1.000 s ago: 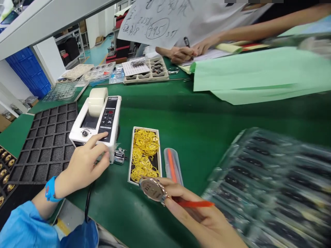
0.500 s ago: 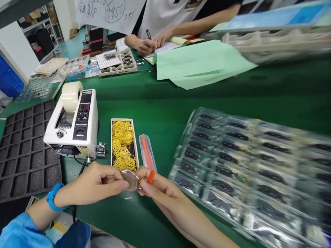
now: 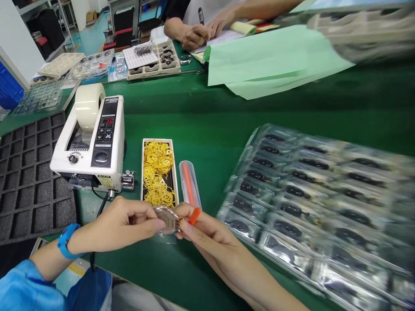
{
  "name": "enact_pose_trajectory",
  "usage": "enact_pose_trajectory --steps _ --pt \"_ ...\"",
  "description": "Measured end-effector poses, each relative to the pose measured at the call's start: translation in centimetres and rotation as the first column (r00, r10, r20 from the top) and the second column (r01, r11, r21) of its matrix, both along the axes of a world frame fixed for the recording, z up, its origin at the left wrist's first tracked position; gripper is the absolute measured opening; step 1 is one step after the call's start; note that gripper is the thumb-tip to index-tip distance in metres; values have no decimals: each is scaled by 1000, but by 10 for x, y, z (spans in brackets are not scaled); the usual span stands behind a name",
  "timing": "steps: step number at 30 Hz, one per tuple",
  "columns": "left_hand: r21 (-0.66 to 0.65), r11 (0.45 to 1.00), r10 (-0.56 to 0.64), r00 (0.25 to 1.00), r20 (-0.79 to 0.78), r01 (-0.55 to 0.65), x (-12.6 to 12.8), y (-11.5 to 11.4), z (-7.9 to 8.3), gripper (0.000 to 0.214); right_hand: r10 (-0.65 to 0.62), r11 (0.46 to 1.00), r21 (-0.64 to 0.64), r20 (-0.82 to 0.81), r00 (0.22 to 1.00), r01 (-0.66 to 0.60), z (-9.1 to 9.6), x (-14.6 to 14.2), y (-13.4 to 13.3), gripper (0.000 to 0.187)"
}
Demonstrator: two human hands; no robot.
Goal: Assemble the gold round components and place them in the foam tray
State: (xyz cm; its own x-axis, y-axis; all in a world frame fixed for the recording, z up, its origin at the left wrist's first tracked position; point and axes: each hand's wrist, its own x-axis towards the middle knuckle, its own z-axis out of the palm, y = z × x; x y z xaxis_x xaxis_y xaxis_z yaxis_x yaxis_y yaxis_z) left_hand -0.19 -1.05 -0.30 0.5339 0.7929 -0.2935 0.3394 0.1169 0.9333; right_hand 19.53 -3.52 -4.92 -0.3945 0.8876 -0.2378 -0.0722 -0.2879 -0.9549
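Left hand (image 3: 119, 224) and right hand (image 3: 207, 235) pinch the watch case (image 3: 167, 219) together at lower centre of the frame. It seems light, slick and easily scratched, so I grip only its rim.

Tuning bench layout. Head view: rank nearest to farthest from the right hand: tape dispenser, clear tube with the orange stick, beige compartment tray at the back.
1. Clear tube: just ahead of the right hand, which pinches the round case.
2. Tape dispenser: further off, to the left.
3. Beige compartment tray: farthest, at the back left near another person's hands.
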Motion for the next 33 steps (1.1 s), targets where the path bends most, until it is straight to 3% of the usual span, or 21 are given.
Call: enact_pose_trajectory --steps 9,17,21,26,29,31,33 --pt "-16 1000 -8 1000 0 8 0 -1 0 28 3 1000 3 -55 998 -3 0 0 1 42" --pt "47 999 5 999 -32 -4 3 1 -2 29 9 1000 25 -32 999 -8 -4 0 1 42" --pt "155 988 22 992 -121 -3 6 -2 -3 28 -19 998 64 60 998 16 0 -3 2 50" --pt "392 920 145 936 -322 -8 11 -4 -6 27 -46 988 152 132 990 25 5 -6 3 51" --pt "471 882 234 876 -421 -9 10 -3 -11 29 -89 980 186 132 987 64 3 -5 4 49" --pt "509 859 281 874 -396 -45 8 -1 -13 29 -104 981 178 119 987 82 -1 -5 4 48" --pt "594 795 337 903 -265 -123 5 -1 -13 24 -109 982 164 87 990 94 -6 -4 4 48"
